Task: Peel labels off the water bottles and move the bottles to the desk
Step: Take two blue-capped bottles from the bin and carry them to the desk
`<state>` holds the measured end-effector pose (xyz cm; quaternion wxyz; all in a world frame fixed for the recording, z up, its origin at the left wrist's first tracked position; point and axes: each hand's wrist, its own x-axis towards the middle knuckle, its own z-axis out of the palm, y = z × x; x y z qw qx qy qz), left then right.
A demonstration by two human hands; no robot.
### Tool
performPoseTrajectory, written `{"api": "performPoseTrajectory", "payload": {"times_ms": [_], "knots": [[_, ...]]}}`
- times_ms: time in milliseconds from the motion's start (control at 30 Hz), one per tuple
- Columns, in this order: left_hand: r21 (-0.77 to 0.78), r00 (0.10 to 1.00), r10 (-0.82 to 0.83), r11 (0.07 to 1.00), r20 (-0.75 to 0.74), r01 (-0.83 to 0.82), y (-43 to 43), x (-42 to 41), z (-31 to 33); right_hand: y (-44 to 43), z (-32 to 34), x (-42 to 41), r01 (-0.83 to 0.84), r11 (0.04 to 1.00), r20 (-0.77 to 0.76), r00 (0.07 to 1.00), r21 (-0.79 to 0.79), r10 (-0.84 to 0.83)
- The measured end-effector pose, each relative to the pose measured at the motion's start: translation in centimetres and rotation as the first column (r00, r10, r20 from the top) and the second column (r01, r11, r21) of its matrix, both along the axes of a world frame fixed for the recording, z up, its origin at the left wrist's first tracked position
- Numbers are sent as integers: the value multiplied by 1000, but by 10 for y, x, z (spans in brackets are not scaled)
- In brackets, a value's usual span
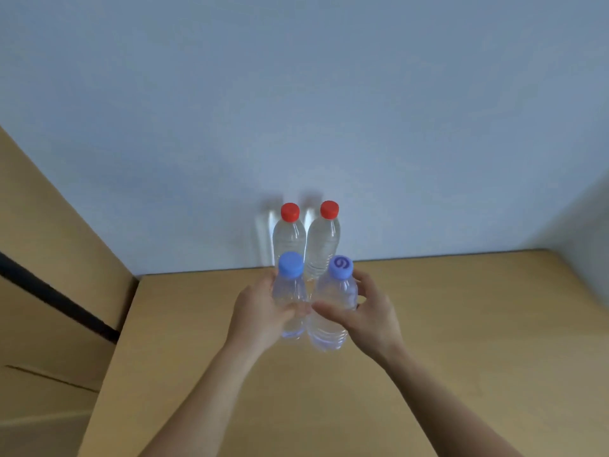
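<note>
Two clear, label-free bottles with blue caps stand side by side on the wooden desk (461, 324). My left hand (260, 311) wraps the left blue-capped bottle (290, 291) from its left side. My right hand (365, 308) wraps the right blue-capped bottle (336, 298), whose cap bears a swirl mark. Behind them, against the wall, stand two clear bottles with red caps, the left red-capped bottle (288, 235) and the right red-capped bottle (324, 239), both upright and without labels.
A pale blue-grey wall (296, 94) rises right behind the desk's back edge. A wooden panel (49, 242) with a dark strip stands at the left, beside the desk's left edge. Another wall closes the far right corner.
</note>
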<state>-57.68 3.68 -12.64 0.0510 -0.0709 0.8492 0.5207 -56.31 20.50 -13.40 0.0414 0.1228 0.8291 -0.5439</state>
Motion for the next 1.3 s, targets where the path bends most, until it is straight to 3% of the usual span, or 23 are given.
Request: {"api": "performPoseTrajectory", "payload": {"times_ms": [267,500,733,933,1000,1100,1167,1300], "knots": [[-45,1000,-9,999,6,9,8,-59,-46,-3,-38,-50,-9,999,-28,1000,52,10],[-23,992,113,993,-58,-114,28,-66,-75,2,-52,-64,95,995,-46,995,33,-93],[-86,988,111,989,-105,-120,33,-60,-84,8,-55,-64,-2,1000,-19,1000,25,2],[-147,987,150,977,-60,-157,38,-56,-78,22,-47,-55,-134,988,71,988,-75,140],[-184,963,242,948,-120,-261,42,-40,-69,33,-45,-36,-101,993,91,990,-59,106],[-73,901,343,925,-265,-373,69,-2,-49,66,-34,-3,34,995,64,998,-92,-28],[15,917,273,960,-291,-281,104,20,-35,100,-18,24,81,988,15,997,-132,-79],[66,963,-99,991,-252,119,209,58,-11,192,14,91,213,963,-136,962,-166,-236]]}}
